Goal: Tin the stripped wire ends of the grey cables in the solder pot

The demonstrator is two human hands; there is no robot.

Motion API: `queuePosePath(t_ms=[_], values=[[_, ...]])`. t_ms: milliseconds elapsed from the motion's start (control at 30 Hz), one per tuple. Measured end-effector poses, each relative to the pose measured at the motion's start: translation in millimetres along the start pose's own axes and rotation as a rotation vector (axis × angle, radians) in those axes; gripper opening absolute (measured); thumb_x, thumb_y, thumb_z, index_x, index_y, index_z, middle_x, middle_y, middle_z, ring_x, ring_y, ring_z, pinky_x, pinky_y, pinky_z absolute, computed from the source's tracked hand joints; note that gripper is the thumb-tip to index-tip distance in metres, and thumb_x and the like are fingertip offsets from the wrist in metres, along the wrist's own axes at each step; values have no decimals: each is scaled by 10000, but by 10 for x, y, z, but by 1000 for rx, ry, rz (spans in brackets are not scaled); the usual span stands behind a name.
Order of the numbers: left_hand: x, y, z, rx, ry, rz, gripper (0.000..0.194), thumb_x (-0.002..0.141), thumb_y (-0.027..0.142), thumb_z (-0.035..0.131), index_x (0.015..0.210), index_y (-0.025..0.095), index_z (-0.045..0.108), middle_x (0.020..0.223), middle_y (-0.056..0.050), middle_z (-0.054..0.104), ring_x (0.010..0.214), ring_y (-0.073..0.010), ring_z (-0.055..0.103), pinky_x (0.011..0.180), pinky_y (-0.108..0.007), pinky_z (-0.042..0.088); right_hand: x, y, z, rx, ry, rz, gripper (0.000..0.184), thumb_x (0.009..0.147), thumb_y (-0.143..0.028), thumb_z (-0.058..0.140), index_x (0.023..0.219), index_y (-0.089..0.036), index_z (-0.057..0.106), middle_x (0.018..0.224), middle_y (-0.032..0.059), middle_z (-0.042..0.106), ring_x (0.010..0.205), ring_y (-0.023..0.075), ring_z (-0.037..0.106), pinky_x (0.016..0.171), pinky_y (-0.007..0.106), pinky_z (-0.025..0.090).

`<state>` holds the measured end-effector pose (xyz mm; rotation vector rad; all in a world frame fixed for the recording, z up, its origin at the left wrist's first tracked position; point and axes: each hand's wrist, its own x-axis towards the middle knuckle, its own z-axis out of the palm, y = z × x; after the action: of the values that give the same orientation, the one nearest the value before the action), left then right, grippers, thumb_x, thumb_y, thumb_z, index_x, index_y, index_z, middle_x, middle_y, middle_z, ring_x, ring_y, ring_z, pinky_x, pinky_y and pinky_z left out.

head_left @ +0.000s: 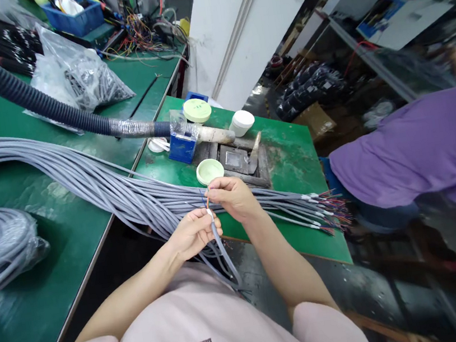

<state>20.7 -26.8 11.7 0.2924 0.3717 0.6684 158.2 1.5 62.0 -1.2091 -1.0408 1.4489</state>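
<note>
My left hand [196, 233] is closed around the end of a grey cable [220, 245], just below a white band near its stripped tip. Thin coloured wires, orange and dark blue among them, fan out above that band. With thumb and forefinger my right hand [234, 197] pinches the orange wire [208, 201]. Behind both hands a thick bundle of grey cables [98, 183] crosses from left to right, its bared coloured wire ends [335, 209] lying at the right. A shallow pale green dish [210, 171] stands just beyond my right hand.
A soldering pot [235, 159] with a scraper [254, 153] sits behind the bundle. A ribbed hose [53, 108] reaches over the bench toward it. Nearby are a blue box [182, 146] and a white jar [241, 122]. A person in a purple top [403, 152] is at the right.
</note>
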Motion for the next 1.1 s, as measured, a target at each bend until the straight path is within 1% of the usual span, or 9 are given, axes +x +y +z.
queuePosePath(t_ms=[133, 233, 300, 433, 533, 700, 833, 933, 1100], values=[[2, 22, 2, -31, 40, 34, 371, 578, 308, 887, 715, 131, 591, 621, 10, 648, 533, -85, 636, 563, -190, 548, -30, 152, -16, 13, 111, -57, 237, 576, -361, 794, 580, -172, 651, 482, -48, 525, 488, 78, 423, 525, 244, 378], [11, 49, 6, -29, 65, 38, 345, 603, 304, 873, 713, 138, 591, 623, 15, 649, 531, -88, 641, 541, -181, 534, -128, 214, -64, -104, 179, -151, 164, 657, -346, 741, 662, -188, 697, 562, -20, 601, 525, 106, 490, 550, 266, 429], [18, 68, 13, -28, 76, 51, 334, 623, 311, 862, 704, 141, 586, 630, 14, 652, 542, -91, 647, 532, -177, 526, -232, 219, -105, -265, 200, -283, 127, 733, -326, 693, 774, -212, 731, 680, 9, 671, 612, 144, 572, 623, 305, 487], [46, 99, 46, -50, 60, 87, 333, 632, 314, 857, 713, 136, 588, 632, 7, 657, 556, -93, 650, 547, -173, 526, -434, 192, -176, -634, 66, -703, 220, 837, -219, 599, 1008, -272, 727, 988, 56, 727, 940, 220, 638, 861, 423, 505], [81, 109, 80, -73, 63, 107, 294, 674, 286, 831, 741, 136, 588, 618, 19, 646, 526, -79, 626, 547, -176, 526, -478, 206, -203, -820, -50, -898, 351, 845, -166, 583, 1154, -306, 674, 1203, 65, 676, 1129, 245, 585, 948, 468, 478], [130, 133, 102, -56, 100, 119, 254, 724, 277, 793, 753, 142, 580, 646, 25, 654, 533, -74, 626, 553, -183, 526, -391, 294, -222, -813, -63, -978, 357, 846, -235, 643, 1198, -295, 656, 1223, 82, 675, 1237, 260, 532, 985, 465, 479], [91, 170, 92, 166, 146, 169, 330, 663, 333, 828, 862, 131, 659, 749, -27, 715, 638, -102, 671, 588, -182, 519, -309, 233, -294, -728, 132, -916, 255, 913, -277, 539, 1122, -263, 684, 1091, 81, 720, 1148, 258, 595, 958, 460, 500], [8, 207, 71, 521, 201, 409, 271, 701, 333, 792, 867, 145, 689, 765, -38, 727, 663, -119, 664, 633, -223, 515, -228, 93, -385, -797, 316, -848, 230, 937, -287, 488, 1025, -237, 695, 1003, 73, 713, 1026, 237, 632, 933, 437, 495], [-65, 350, -64, 1285, 237, 1117, 27, 801, 183, 676, 800, 177, 703, 744, -30, 722, 694, -141, 630, 691, -283, 486, 11, -116, -505, -907, 446, -771, 215, 944, -294, 486, 885, -224, 681, 875, 42, 689, 890, 197, 630, 823, 349, 497]])
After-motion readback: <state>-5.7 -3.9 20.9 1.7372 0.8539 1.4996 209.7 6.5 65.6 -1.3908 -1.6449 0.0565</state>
